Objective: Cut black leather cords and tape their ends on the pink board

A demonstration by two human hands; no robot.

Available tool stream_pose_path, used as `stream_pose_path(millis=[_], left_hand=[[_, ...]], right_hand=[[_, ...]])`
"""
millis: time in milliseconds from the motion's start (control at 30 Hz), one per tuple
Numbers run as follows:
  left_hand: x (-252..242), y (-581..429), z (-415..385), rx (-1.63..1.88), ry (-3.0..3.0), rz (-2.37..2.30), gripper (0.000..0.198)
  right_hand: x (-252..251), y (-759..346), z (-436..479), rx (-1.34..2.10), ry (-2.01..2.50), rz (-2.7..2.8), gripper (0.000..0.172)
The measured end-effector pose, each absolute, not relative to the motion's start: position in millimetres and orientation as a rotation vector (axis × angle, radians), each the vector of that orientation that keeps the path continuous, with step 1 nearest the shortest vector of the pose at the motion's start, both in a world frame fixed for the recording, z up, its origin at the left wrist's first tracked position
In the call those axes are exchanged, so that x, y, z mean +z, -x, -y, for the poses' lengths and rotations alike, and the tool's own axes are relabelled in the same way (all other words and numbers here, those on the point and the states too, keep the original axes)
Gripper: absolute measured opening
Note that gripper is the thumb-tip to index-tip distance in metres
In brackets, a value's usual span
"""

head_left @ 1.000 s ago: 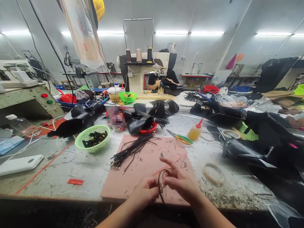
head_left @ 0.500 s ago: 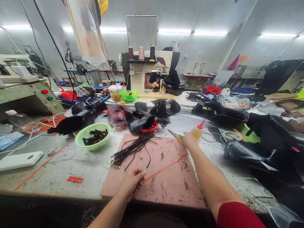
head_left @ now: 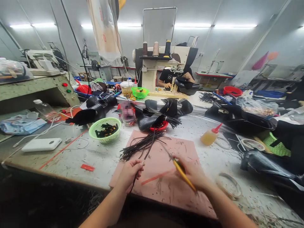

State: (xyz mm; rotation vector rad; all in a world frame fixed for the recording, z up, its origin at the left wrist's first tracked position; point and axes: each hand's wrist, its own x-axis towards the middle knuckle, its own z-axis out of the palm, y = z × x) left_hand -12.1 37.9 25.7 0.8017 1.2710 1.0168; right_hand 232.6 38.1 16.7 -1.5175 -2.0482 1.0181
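My left hand (head_left: 129, 173) is closed in a pinch on a thin black cord (head_left: 144, 155) that runs up toward a bundle of black cords (head_left: 142, 145). My right hand (head_left: 193, 173) is closed round scissors with yellow and green handles (head_left: 181, 171), their blades pointing up and left toward the cord. Both hands hover over a pink work mat (head_left: 163, 177) on the bench.
A green basket (head_left: 104, 129) of black parts sits left of the mat, a glue bottle with a red tip (head_left: 209, 136) to the right, and a tape ring (head_left: 229, 185) near my right wrist. Black leather pieces (head_left: 152, 115) lie behind. Another person works at a sewing machine (head_left: 163, 68).
My right hand reached out to the scissors beside the glue bottle, picked them up and brought them back over the mat. The left hand kept the cord. The view shifted right.
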Motion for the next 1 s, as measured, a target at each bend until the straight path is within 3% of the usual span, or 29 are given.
stream_pose_path(millis=[200,1000], left_hand=[[34,27,-40,1.104,-0.805,-1.303,0.019],[11,73,-42,1.218,-0.670,-1.276,0.017]], right_hand=[[29,-182,-9,1.345,1.200,2.209,0.035],[-3,-122,-34,1.458,0.994,2.005,0.031]])
